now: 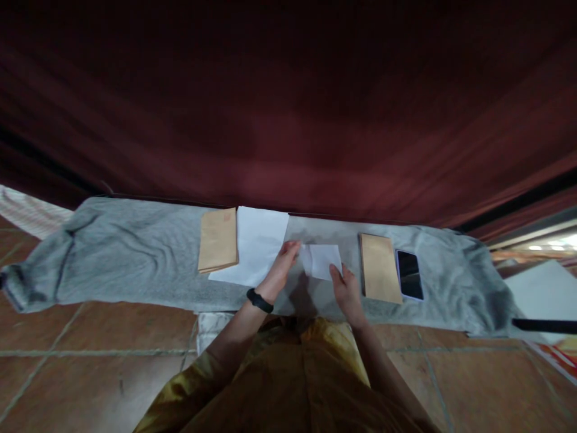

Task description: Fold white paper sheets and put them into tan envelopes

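Observation:
A folded sheet of white paper [325,261] is held up in front of me over the grey cloth. My right hand [346,290] pinches its lower right corner between thumb and fingers. At the paper's upper left edge, my left hand [283,264] has its fingertips pressed together on a narrow folded flap; the exact grip is small and blurred. A dark band [260,300] circles the left wrist. Beneath and left of that hand lies a pile of larger white paper [256,243]. A stack of brown envelopes [218,239] overlaps the pile's left edge.
Another stack of brown envelopes [380,267] lies to the right, beside a phone [410,275] with a dark screen. Grey cloth [135,252] covers the long narrow surface. A dark red curtain [288,132] hangs along its far edge. Tiled floor [121,361] shows below.

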`<state>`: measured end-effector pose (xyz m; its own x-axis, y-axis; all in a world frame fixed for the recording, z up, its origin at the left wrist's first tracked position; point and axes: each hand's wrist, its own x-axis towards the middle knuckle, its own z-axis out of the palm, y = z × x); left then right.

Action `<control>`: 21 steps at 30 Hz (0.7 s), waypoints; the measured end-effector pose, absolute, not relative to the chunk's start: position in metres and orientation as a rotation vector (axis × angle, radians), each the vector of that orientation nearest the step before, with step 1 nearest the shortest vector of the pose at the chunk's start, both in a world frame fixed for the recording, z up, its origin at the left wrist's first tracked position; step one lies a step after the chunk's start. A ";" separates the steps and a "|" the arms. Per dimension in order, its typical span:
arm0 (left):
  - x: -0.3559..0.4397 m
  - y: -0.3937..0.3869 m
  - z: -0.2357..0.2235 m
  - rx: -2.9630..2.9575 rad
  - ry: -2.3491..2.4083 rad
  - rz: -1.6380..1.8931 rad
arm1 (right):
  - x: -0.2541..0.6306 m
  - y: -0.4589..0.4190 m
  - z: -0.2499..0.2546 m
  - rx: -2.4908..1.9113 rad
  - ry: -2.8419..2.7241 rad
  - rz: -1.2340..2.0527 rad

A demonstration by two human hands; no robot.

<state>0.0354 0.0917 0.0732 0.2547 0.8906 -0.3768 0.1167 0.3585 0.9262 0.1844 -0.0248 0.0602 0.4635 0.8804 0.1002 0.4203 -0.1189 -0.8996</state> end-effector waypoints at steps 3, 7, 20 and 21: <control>0.029 0.090 0.051 1.180 1.331 0.669 | 0.200 -0.014 0.040 -1.640 -0.958 0.725; 0.034 0.088 0.023 1.360 1.395 0.630 | 0.210 -0.008 0.011 -1.741 -0.982 0.656; 0.049 0.055 0.013 2.358 1.499 0.453 | 0.207 -0.020 -0.017 -2.245 -1.466 0.052; 0.052 0.052 0.012 2.438 1.466 0.411 | 0.205 -0.020 -0.017 -2.250 -1.478 0.025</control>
<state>0.0518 0.0518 0.0124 0.4489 0.8876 0.1035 0.8120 -0.4535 0.3673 0.2052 -0.0205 -0.0170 0.4270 0.8761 0.2240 0.8680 -0.3276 -0.3732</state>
